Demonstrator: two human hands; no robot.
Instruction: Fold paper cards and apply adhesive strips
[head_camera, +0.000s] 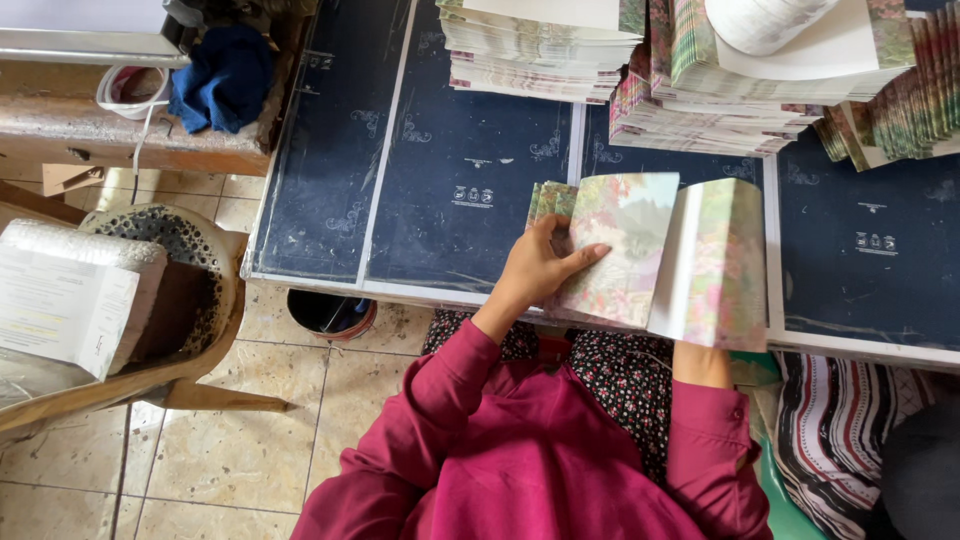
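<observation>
Floral sheets: a bundle of printed floral sheets (625, 245) stood at the near edge of the dark table (460, 150), one part folded up as a flap on the right
Left hand: the left hand (545, 262) lay flat on the bundle's left face, fingers spread narrowly, thumb over the top edge – pressing, not gripping
Right hand: hidden behind the upright flap; only the forearm showed, so I could not tell how it was set
Weight: probably light – thin paper, a modest bundle
Stiffness: likely limp singly, firmer as a bundle; the flap stood only because it was propped
Slip: glossy-looking print, so sheets could slide apart
Hold: best pinched at the fold, or squared from both edges
Nearby: taller stacks of like sheets (540, 50) lay at the table's far side, well apart
</observation>
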